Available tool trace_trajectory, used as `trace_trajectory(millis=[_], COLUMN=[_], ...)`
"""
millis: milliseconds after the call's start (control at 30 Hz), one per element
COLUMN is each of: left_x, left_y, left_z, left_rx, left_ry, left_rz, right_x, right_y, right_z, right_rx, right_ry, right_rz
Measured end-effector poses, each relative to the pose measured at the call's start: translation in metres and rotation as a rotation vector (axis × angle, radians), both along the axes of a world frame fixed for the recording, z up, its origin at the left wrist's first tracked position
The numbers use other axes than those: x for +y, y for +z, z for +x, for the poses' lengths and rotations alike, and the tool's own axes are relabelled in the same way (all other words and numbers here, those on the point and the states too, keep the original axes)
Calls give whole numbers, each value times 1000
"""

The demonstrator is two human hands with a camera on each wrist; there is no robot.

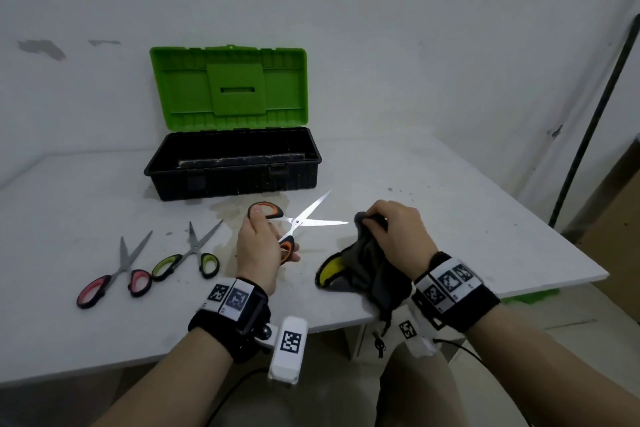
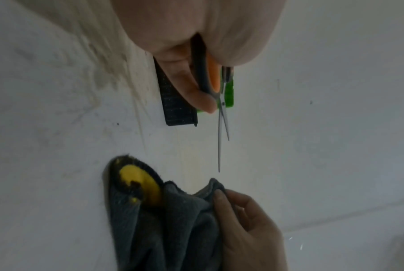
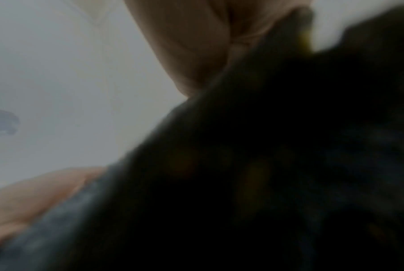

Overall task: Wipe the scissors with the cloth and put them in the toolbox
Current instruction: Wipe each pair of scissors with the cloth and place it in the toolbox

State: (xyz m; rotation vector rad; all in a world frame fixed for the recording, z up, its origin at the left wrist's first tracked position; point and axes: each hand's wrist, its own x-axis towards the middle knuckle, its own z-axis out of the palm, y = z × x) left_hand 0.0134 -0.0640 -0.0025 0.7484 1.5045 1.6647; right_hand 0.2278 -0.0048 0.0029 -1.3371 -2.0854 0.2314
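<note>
My left hand grips the orange-handled scissors by their loops, blades spread apart and pointing right. In the left wrist view the same scissors point down toward the cloth. My right hand pinches a bunched dark grey cloth with a yellow patch, just right of the blade tips and not touching them. The toolbox, black with its green lid raised, stands open behind the hands. The right wrist view is mostly filled by the blurred dark cloth.
Two more pairs of scissors lie on the white table to the left: a pink-handled pair and a green-handled pair. The table's right edge runs diagonally beside my right forearm. A dark pole leans at the right wall.
</note>
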Motion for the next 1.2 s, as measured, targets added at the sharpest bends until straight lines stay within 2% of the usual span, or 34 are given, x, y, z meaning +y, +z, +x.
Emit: trace_trajectory(millis=[200,367,467,533,667,767,967,1100,1200], left_x=[20,39,42,42,39,34,16,7,6], left_y=[12,16,16,17,18,18,9,7,9], left_z=[-7,0,10,18,32,39,40,28,10], left_rx=[-133,-253,-289,-315,-348,-339,-138,-22,28], left_ry=[12,28,17,-5,-60,-89,-95,-133,-80], left_rz=[88,103,116,133,163,180,181,177,170], right_x=[47,59,45,28,-3,-6,-8,-10,-5], right_y=[25,10,4,11,22,19,22,28,32], right_z=[-3,-12,-18,-25,-43,-49,-64,-71,-66], right_rx=[139,43,20,62,314,434,700,699,645], right_ry=[-135,-105,-110,-58,154,159,191,191,170], right_rz=[28,-169,-132,-160,-374,-360,-502,-478,-426])
